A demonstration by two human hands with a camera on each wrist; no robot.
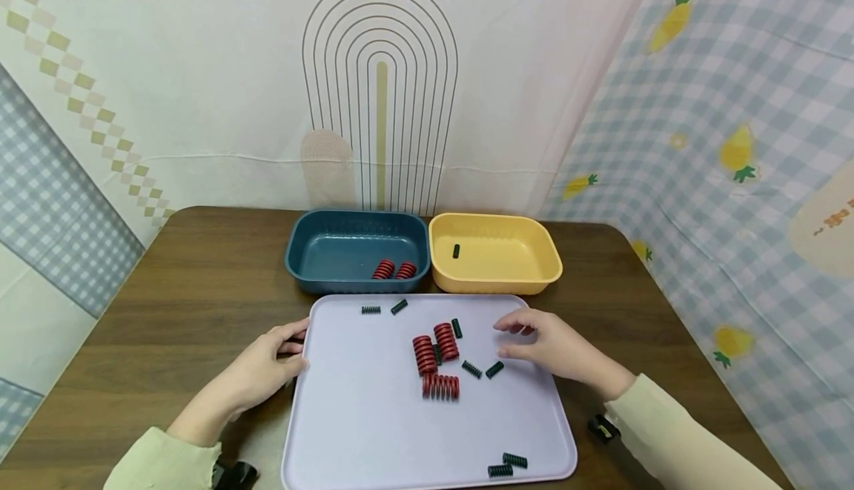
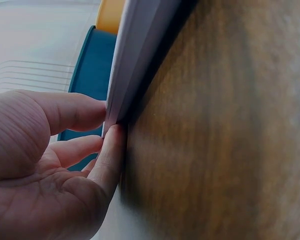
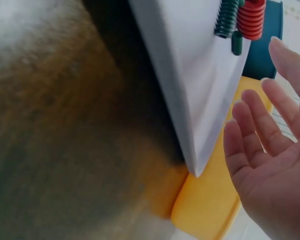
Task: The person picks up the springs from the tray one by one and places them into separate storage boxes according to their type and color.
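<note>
At the left rim of a pale lavender tray [image 1: 360, 416], my left hand [image 1: 263, 368] grips the edge between thumb and fingers [image 2: 110, 162]. Over the tray's right side hovers my right hand [image 1: 550, 345], fingers loosely bent and apart, holding nothing. Three red coil springs [image 1: 441, 386] lie clustered near the tray's middle. Several small dark green springs [image 1: 471, 369] are scattered around them, and others lie by the back rim and the front right corner. The nearest to my right hand is a green spring [image 1: 494, 369] below and left of the thumb.
Behind the tray stand a dark blue bin [image 1: 333, 285] with two red springs [image 1: 383, 269] and a yellow bin [image 1: 497, 285] with one green spring [image 1: 457, 251]. The wooden table [image 1: 193, 290] ends at a cloth backdrop [image 1: 233, 104].
</note>
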